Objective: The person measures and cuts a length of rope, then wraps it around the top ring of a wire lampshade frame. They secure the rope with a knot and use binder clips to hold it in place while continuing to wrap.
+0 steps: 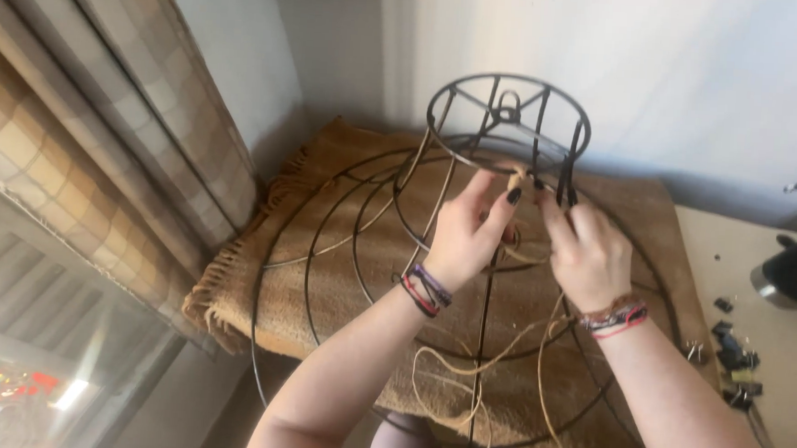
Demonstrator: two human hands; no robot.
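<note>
Pale beige flat work surface at the right, running back to the white wall; draped over its left part, a coarse tan woven blanket with a fringed edge, fringe hanging off the near-left corner; resting on the blanket, a dark wire lampshade frame with concentric hoops, narrow ring uppermost; thin beige cord trailing in loose loops across the blanket's near edge; scattered on the bare surface beside the blanket's right border, small black binder clips, some touching; farther back at the right edge, a black cylindrical object with a silver rim, lying tilted, only partly in view.
</note>
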